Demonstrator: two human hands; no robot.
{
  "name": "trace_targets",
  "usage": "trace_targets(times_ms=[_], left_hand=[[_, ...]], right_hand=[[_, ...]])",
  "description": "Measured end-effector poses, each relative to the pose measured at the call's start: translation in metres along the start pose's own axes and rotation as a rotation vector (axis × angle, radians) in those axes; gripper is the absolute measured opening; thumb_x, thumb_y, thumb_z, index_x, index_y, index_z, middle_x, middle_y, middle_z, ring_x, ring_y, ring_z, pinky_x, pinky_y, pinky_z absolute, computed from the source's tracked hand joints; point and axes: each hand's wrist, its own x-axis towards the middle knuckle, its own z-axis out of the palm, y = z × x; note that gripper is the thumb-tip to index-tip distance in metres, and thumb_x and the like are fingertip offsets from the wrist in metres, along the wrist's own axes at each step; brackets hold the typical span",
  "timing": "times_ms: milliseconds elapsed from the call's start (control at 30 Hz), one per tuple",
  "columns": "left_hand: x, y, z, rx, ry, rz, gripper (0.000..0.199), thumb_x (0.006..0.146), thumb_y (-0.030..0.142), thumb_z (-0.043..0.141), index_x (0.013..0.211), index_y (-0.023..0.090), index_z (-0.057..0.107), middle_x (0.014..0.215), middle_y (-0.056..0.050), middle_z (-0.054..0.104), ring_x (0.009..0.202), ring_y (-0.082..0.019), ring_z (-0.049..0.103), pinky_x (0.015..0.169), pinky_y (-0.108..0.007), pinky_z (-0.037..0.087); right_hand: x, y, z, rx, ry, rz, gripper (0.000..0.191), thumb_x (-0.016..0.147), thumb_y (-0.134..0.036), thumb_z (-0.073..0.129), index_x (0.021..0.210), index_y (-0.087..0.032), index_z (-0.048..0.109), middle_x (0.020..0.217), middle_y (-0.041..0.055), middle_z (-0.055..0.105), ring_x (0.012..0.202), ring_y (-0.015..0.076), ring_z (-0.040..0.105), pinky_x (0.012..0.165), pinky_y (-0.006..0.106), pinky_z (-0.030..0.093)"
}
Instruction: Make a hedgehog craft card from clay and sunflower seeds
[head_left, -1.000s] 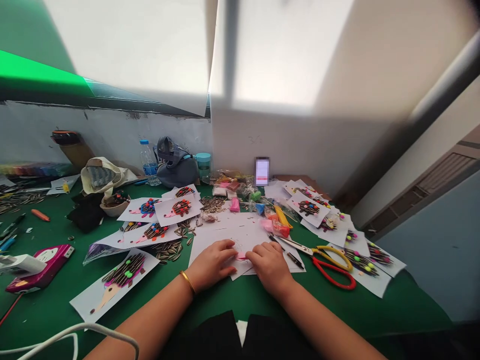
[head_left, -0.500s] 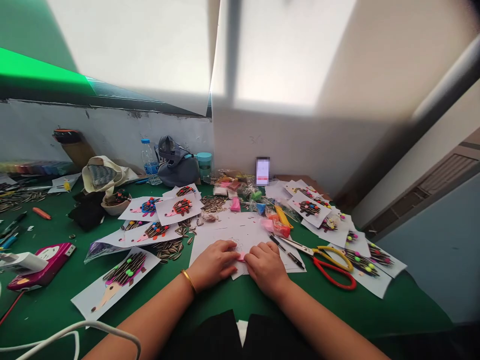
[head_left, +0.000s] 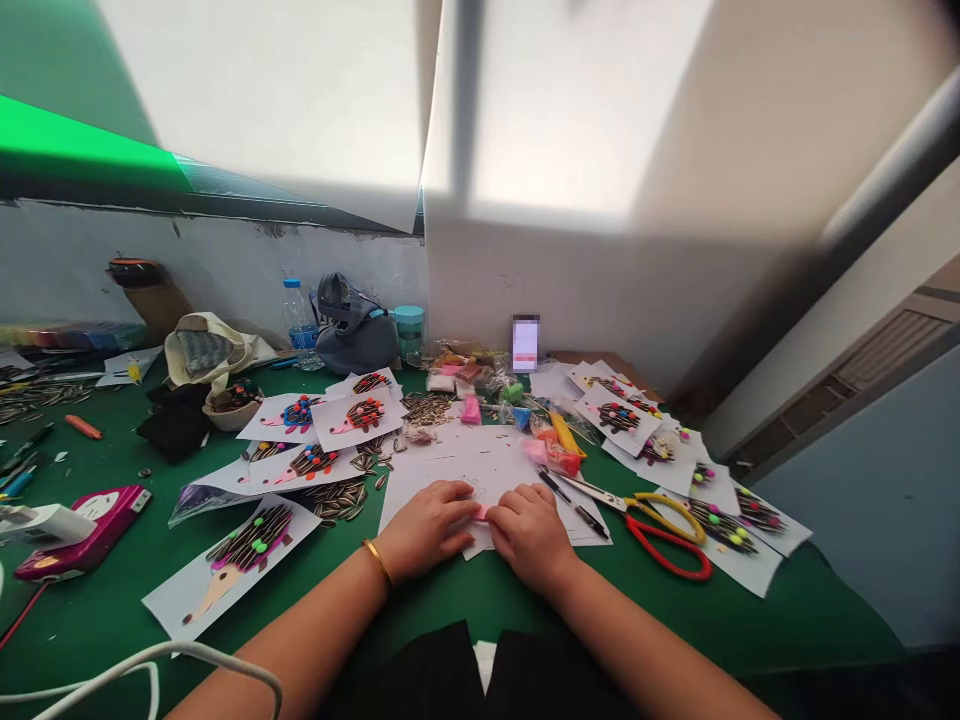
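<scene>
A small piece of pink modelling clay (head_left: 481,512) lies on white paper (head_left: 442,458) marked with a pencil drawing. My left hand (head_left: 429,525) rests on the paper with its fingers stretched out, their tips at the clay's left edge and the thumb apart. From the other side, my right hand (head_left: 531,530) has its fingers bent and pressed together on the clay, covering part of it. Just right of that hand, a black pen (head_left: 574,503) lies across the paper. Scissors (head_left: 649,520) with red and yellow handles lie farther right.
Hedgehog pictures with seed spines lie left (head_left: 251,545) and right (head_left: 619,418). Loose sunflower seeds (head_left: 341,500) and bagged clay (head_left: 555,455) surround the paper. A phone (head_left: 525,343) leans against the wall. A white cable (head_left: 187,650) crosses the lower left.
My fingers have shifted very slightly around the pink clay, and a little more of it shows between my hands. Everything else stays in place.
</scene>
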Motion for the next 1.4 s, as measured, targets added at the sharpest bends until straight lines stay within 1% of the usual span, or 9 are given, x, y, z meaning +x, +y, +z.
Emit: trace_targets(times_ms=[100, 200, 267, 433, 567, 700, 800, 1200, 1400], left_hand=[[-0.001, -0.001, 0.001, -0.044, 0.033, -0.037, 0.066, 0.076, 0.028, 0.075, 0.136, 0.026, 0.047, 0.135, -0.011, 0.053, 0.123, -0.026, 0.051, 0.106, -0.045, 0.044], [-0.001, -0.004, 0.001, -0.034, 0.055, -0.06, 0.071, 0.074, 0.033, 0.077, 0.137, 0.026, 0.045, 0.135, -0.01, 0.054, 0.123, -0.027, 0.051, 0.105, -0.046, 0.044], [-0.001, -0.008, -0.001, 0.002, 0.072, -0.074, 0.068, 0.073, 0.037, 0.078, 0.133, 0.025, 0.05, 0.132, -0.01, 0.057, 0.121, -0.028, 0.053, 0.104, -0.047, 0.044], [-0.002, -0.018, -0.008, 0.05, 0.072, -0.083, 0.046, 0.079, 0.034, 0.073, 0.122, 0.023, 0.06, 0.126, -0.01, 0.061, 0.116, -0.027, 0.056, 0.103, -0.046, 0.043], [-0.002, -0.013, -0.012, 0.058, 0.023, -0.002, 0.035, 0.084, 0.024, 0.066, 0.119, 0.028, 0.062, 0.128, -0.006, 0.061, 0.125, -0.026, 0.05, 0.113, -0.054, 0.027], [0.0, -0.002, -0.011, 0.077, 0.0, 0.065, 0.042, 0.083, 0.01, 0.055, 0.119, 0.03, 0.062, 0.131, -0.003, 0.06, 0.133, -0.025, 0.042, 0.116, -0.057, 0.015], [0.001, 0.004, -0.009, 0.063, -0.026, 0.091, 0.046, 0.08, 0.006, 0.052, 0.119, 0.03, 0.062, 0.126, -0.003, 0.063, 0.128, -0.022, 0.047, 0.117, -0.055, 0.011], [0.001, 0.006, -0.007, 0.043, -0.061, 0.092, 0.047, 0.08, 0.006, 0.051, 0.119, 0.029, 0.061, 0.12, -0.002, 0.064, 0.117, -0.02, 0.054, 0.116, -0.051, 0.019], [0.001, 0.008, -0.007, 0.049, -0.057, 0.076, 0.043, 0.082, 0.008, 0.051, 0.118, 0.03, 0.063, 0.118, -0.002, 0.065, 0.11, -0.02, 0.056, 0.114, -0.051, 0.023]], right_hand=[[0.0, 0.006, -0.004, 0.106, 0.013, 0.097, 0.012, 0.093, -0.02, 0.052, 0.088, -0.022, 0.062, 0.086, 0.0014, 0.066, 0.085, 0.0175, 0.054, 0.082, 0.034, 0.028], [-0.002, 0.012, -0.005, 0.17, 0.012, 0.136, 0.015, 0.094, -0.016, 0.048, 0.095, -0.022, 0.062, 0.094, 0.0027, 0.069, 0.098, 0.019, 0.057, 0.088, 0.034, 0.028], [-0.004, 0.013, -0.005, 0.189, -0.002, 0.137, 0.016, 0.093, -0.015, 0.048, 0.096, -0.022, 0.062, 0.095, 0.0025, 0.07, 0.102, 0.0193, 0.058, 0.09, 0.034, 0.028], [-0.008, 0.01, -0.008, 0.194, 0.0, 0.171, 0.015, 0.093, -0.015, 0.049, 0.092, -0.021, 0.062, 0.096, 0.0021, 0.069, 0.093, 0.0173, 0.058, 0.087, 0.033, 0.029], [-0.008, 0.006, -0.01, 0.106, 0.022, 0.142, 0.013, 0.093, -0.019, 0.054, 0.087, -0.024, 0.065, 0.09, 0.0008, 0.068, 0.089, 0.0179, 0.054, 0.083, 0.034, 0.026], [-0.009, 0.001, -0.006, 0.068, 0.01, 0.057, 0.012, 0.093, -0.025, 0.056, 0.088, -0.026, 0.067, 0.076, -0.0002, 0.065, 0.079, 0.0162, 0.051, 0.079, 0.034, 0.025], [-0.009, -0.004, -0.004, 0.051, 0.009, 0.01, 0.012, 0.093, -0.026, 0.056, 0.086, -0.025, 0.066, 0.073, -0.0004, 0.064, 0.077, 0.016, 0.05, 0.077, 0.034, 0.024], [-0.007, -0.007, 0.002, -0.069, 0.028, -0.036, 0.012, 0.084, -0.02, 0.062, 0.072, -0.02, 0.062, 0.069, 0.0011, 0.06, 0.074, 0.0165, 0.046, 0.075, 0.035, 0.024], [-0.005, -0.009, 0.004, -0.073, 0.026, -0.042, 0.017, 0.087, -0.02, 0.058, 0.071, -0.02, 0.061, 0.069, 0.0014, 0.06, 0.074, 0.0164, 0.046, 0.076, 0.034, 0.024]])
